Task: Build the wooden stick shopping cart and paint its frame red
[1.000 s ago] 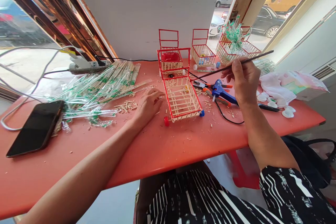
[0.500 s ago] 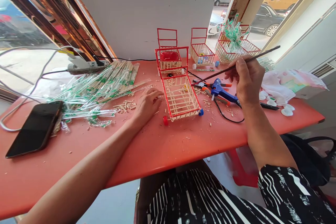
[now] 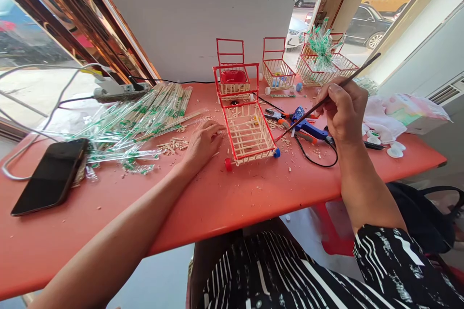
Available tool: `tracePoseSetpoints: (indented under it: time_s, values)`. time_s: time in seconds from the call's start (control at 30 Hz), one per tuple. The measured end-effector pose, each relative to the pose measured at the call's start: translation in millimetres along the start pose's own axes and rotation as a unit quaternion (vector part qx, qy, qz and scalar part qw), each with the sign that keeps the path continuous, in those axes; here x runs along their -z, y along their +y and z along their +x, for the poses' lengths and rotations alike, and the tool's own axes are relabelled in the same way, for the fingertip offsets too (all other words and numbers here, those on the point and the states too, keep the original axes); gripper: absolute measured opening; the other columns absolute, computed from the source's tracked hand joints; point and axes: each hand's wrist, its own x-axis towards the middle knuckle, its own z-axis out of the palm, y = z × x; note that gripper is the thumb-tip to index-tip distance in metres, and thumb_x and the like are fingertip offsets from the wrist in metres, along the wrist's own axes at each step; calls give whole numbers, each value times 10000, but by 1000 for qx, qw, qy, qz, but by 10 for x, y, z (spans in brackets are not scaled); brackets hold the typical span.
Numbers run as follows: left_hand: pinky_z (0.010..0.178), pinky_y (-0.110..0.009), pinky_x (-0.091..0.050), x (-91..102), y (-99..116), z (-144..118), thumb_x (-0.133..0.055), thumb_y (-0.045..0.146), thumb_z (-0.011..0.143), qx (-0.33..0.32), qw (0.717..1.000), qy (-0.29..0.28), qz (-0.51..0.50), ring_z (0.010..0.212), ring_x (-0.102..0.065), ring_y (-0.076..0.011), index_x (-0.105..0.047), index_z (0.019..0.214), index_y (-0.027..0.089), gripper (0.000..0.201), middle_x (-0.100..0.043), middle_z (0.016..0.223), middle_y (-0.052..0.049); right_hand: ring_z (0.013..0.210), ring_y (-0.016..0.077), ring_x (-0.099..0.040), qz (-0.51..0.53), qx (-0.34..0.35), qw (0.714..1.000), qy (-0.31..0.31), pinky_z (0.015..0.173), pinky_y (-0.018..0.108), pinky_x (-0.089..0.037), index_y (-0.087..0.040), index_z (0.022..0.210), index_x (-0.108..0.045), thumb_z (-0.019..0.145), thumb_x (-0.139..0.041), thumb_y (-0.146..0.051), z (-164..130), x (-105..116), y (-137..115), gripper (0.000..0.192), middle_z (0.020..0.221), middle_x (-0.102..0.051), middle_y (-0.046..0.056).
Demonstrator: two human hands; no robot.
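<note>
A small cart built of pale sticks with a red frame and small wheels stands on the red table. My left hand rests on the table with its fingertips against the cart's left side. My right hand holds a long thin dark brush like a pen. The brush slants down to the left, and its tip sits at the cart's right rim.
A blue glue gun with a black cord and pliers lie right of the cart. More stick carts stand at the back. Wrapped chopsticks, a power strip and a phone lie to the left; white cloth to the right.
My right hand has tilted the brush steeper and brought its tip down to the cart's right rim. My left hand stays against the cart.
</note>
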Motion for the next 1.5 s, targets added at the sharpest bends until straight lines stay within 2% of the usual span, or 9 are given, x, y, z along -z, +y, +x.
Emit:
tracePoseSetpoints:
  time_s: [0.2,0.33,0.43,0.53,0.67,0.83,1.03,1.2,1.5]
  values:
    - [993,-329,-579,-15,-16,8,-606,156,939,1,1000,-1,4,1025,-725,-227,-856,1132,184,317,-803,1184,-106,488,156,-518,11,-4,1000,-9,445,366,-359,-284,711,-634,910,-761,-719,6,-26,-79,496,553,-523,-21]
    - [997,-325,-575,-22,-17,9,-606,168,949,3,1000,1,4,1009,-716,-219,-850,1121,191,299,-797,1186,-103,475,140,-458,15,1,1000,12,429,371,-333,-286,688,-650,885,-779,-716,8,-42,-110,490,569,-553,-13]
    - [970,-310,-579,-19,-10,8,-607,179,954,9,1000,-2,5,964,-711,-207,-846,1108,202,286,-794,1176,-93,540,182,-544,-3,-10,1000,12,450,400,-360,-318,693,-668,880,-762,-739,2,-27,-99,470,576,-561,6]
    - [943,-304,-581,-16,-5,9,-604,184,951,12,1000,-2,3,937,-707,-203,-845,1090,201,278,-792,1172,-93,658,254,-654,-43,-26,999,-7,536,480,-479,-368,754,-702,887,-709,-813,-9,-9,-85,464,592,-607,29]
    - [982,-317,-576,-17,-1,10,-601,174,941,13,1000,-3,3,979,-709,-213,-845,1094,206,289,-791,1188,-93,752,306,-714,-65,-34,997,-3,611,554,-550,-393,858,-751,877,-659,-882,-25,-10,-98,498,631,-659,48]
    - [997,-330,-571,-19,-7,10,-597,166,941,12,1000,-3,6,1023,-708,-226,-841,1105,207,297,-781,1185,-96,724,258,-694,-67,-12,998,12,565,472,-488,-364,843,-719,941,-662,-812,-37,-36,-133,462,693,-673,41]
    - [992,-333,-567,-16,-20,9,-609,175,949,5,1000,-3,-2,1024,-708,-230,-844,1126,189,295,-780,1182,-109,544,147,-557,-59,36,998,14,526,363,-425,-295,853,-709,1014,-682,-673,-36,-94,-180,412,660,-632,-21]
    - [998,-336,-569,-8,-4,13,-610,167,939,8,1000,-6,7,1022,-713,-228,-842,1122,202,298,-789,1193,-100,547,134,-580,-64,64,996,10,518,345,-404,-291,896,-707,1046,-674,-636,-33,-118,-160,378,695,-645,-27]
    - [1005,-340,-572,-2,5,28,-600,158,919,9,1000,-9,12,1011,-712,-230,-834,1073,207,285,-796,1188,-98,756,200,-733,-81,39,996,-28,704,395,-588,-308,916,-745,1015,-690,-685,-35,-145,-137,393,849,-718,26]
